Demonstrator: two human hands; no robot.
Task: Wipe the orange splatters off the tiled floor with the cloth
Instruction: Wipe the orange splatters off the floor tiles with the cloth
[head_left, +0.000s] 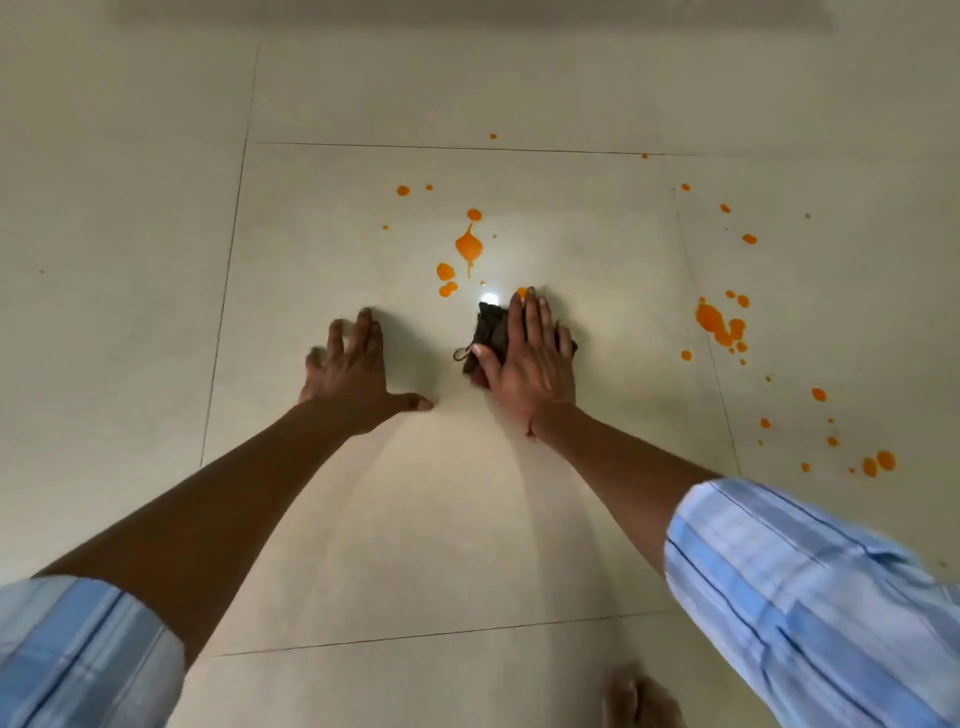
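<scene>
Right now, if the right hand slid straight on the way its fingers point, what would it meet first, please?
The right hand would probably first meet the small orange spot at its fingertips; the teardrop splatter lies leftward.

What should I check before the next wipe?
1. Contact: right hand flat on cloth: ok.
2. Support: left hand spread on bare floor, off any orange: ok.
3. Coverage: cloth spread out: not ok, it is bunched under the palm.
4. Path: central splatters lie just ahead of the cloth: ok.
5. Progress: right-side splatters wiped: not ok.
6. Underside of cloth clean: cannot tell.
</scene>
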